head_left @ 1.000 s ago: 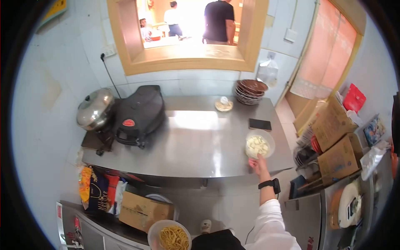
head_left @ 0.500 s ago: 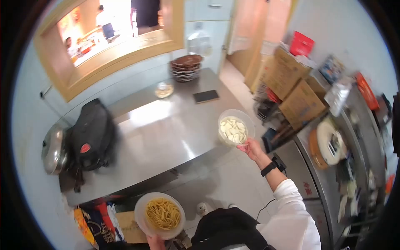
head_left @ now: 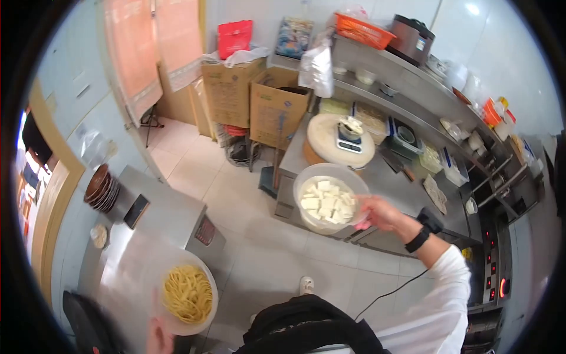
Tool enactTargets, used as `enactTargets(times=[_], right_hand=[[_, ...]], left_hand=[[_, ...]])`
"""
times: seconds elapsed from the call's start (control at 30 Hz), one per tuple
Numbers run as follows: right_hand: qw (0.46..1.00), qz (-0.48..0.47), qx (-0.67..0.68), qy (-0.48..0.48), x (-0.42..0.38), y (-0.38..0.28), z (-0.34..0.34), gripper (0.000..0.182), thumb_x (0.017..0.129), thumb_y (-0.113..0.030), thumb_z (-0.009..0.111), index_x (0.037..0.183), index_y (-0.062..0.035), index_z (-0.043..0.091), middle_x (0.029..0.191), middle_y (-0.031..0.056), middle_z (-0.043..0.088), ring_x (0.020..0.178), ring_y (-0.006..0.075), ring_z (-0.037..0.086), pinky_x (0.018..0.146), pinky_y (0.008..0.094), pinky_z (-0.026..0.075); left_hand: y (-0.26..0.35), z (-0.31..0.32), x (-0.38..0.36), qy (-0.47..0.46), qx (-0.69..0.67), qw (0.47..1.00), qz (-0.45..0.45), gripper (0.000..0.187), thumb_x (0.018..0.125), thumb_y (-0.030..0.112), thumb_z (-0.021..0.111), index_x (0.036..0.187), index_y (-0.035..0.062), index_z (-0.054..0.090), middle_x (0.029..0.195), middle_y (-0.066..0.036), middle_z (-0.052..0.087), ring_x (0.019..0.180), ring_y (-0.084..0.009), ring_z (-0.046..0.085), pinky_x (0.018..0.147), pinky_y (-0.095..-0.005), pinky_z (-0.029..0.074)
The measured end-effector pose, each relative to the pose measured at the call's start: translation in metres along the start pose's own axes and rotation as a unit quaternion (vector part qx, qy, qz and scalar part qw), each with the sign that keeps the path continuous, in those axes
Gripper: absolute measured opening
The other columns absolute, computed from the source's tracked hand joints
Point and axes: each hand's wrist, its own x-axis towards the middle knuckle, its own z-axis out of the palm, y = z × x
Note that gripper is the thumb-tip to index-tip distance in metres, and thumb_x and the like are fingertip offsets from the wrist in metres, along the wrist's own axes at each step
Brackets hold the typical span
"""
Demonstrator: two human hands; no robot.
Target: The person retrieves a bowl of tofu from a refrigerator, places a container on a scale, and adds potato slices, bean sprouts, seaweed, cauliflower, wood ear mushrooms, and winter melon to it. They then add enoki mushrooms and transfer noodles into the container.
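Tofu bowl (head_left: 328, 197) (right grip (head_left: 380, 213))

Bright, even indoor light, glare on the steel table (head_left: 150, 236), strong fisheye bending (black vignette corners), slight motion blur.

I can read no text anywhere I look. The two cardboard boxes (head_left: 253, 94) against the wall carry dark printing on their fronts, but it is too small and blurred for me to make out a word. The red bag (head_left: 234, 36) on top of them shows pale marks I cannot read. The printed packet (head_left: 293, 35) beside it is only a smear of colour. The scale (head_left: 349, 138) on the round board has a display whose digits I cannot make out. My two bowls bear no labels.
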Motion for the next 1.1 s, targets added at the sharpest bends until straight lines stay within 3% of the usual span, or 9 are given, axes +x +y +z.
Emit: enactTargets(times=[0.13,0.2,0.4,0.47,0.53,0.63,0.8,0.87,1.1], right_hand=[[0.997,-0.010,-0.001,0.079,-0.038,-0.022,-0.111,0.040,0.081,-0.012,0.041,0.119,0.0001,0.048,0.083,0.0130,0.064,0.060,0.0180,0.063,0.051,0.0237,0.053],[0.993,-0.002,0.000,0.116,-0.054,-0.033,-0.164,0.040,0.080,-0.011,0.040,0.116,0.0018,0.049,0.082,0.0132,0.063,0.059,0.0191,0.063,0.050,0.0242,0.052],[0.979,0.002,0.014,0.205,-0.071,-0.066,-0.307,0.039,0.077,-0.011,0.040,0.111,0.0054,0.050,0.082,0.0129,0.063,0.058,0.0189,0.063,0.051,0.0229,0.053],[0.968,-0.009,0.067,0.240,-0.064,-0.077,-0.349,0.035,0.077,-0.010,0.041,0.106,0.0058,0.052,0.083,0.0127,0.063,0.059,0.0176,0.063,0.050,0.0219,0.052],[0.961,-0.025,0.068,0.266,-0.056,-0.092,-0.383,0.031,0.077,-0.010,0.041,0.102,0.0063,0.052,0.083,0.0127,0.063,0.060,0.0167,0.063,0.051,0.0212,0.052],[0.945,-0.081,0.108,0.297,-0.028,-0.107,-0.441,0.029,0.079,-0.010,0.040,0.099,0.0084,0.049,0.077,0.0147,0.061,0.060,0.0182,0.063,0.053,0.0218,0.054],[0.911,-0.126,0.169,0.356,0.033,-0.137,-0.517,0.033,0.080,-0.011,0.038,0.103,0.0123,0.042,0.086,0.0232,0.058,0.068,0.0237,0.063,0.055,0.0236,0.054],[0.905,-0.148,0.175,0.358,0.059,-0.150,-0.549,0.034,0.080,-0.012,0.037,0.105,0.0122,0.040,0.091,0.0253,0.056,0.072,0.0257,0.063,0.056,0.0245,0.055],[0.890,-0.168,0.250,0.343,0.160,-0.158,-0.667,0.039,0.080,-0.010,0.037,0.111,0.0125,0.028,0.098,0.0304,0.051,0.079,0.0344,0.061,0.064,0.0310,0.057]], left_hand=[[0.024,0.112,0.045,-0.081,0.010,0.996,-0.030,0.071,0.077,0.005,0.044,0.140,0.0107,0.012,0.124,-0.017,0.043,0.089,-0.0197,0.060,0.067,-0.0292,0.055],[0.026,0.158,0.066,-0.136,0.099,0.986,-0.015,0.070,0.077,0.010,0.047,0.139,0.0061,0.014,0.121,-0.022,0.045,0.090,-0.0198,0.060,0.070,-0.0279,0.055],[0.009,0.333,0.118,-0.167,0.178,0.970,0.021,0.065,0.084,0.016,0.047,0.138,0.0057,0.014,0.123,-0.024,0.044,0.093,-0.0257,0.061,0.074,-0.0332,0.056],[0.002,0.373,0.144,-0.178,0.191,0.959,0.110,0.063,0.083,0.017,0.047,0.137,0.0033,0.018,0.129,-0.022,0.039,0.100,-0.0269,0.058,0.078,-0.0340,0.054],[-0.004,0.428,0.159,-0.250,0.257,0.932,0.047,0.059,0.083,0.018,0.045,0.135,0.0014,0.022,0.134,-0.018,0.034,0.109,-0.0264,0.052,0.083,-0.0348,0.052],[-0.027,0.475,0.204,-0.279,0.233,0.931,0.023,0.064,0.081,0.023,0.047,0.137,0.0041,0.022,0.128,-0.015,0.043,0.096,-0.0197,0.059,0.071,-0.0280,0.054],[-0.078,0.513,0.314,-0.519,0.088,0.822,-0.214,0.059,0.083,0.023,0.048,0.135,0.0040,0.027,0.124,-0.012,0.047,0.102,-0.0174,0.055,0.076,-0.0270,0.051],[-0.112,0.564,0.300,-0.351,0.338,0.864,-0.127,0.058,0.084,0.022,0.050,0.135,0.0055,0.026,0.127,-0.011,0.044,0.106,-0.0183,0.053,0.079,-0.0310,0.050],[-0.247,0.613,0.339,-0.434,0.214,0.842,-0.240,0.066,0.084,0.017,0.054,0.137,0.0104,0.016,0.127,-0.011,0.043,0.104,-0.0203,0.054,0.077,-0.0332,0.052]])
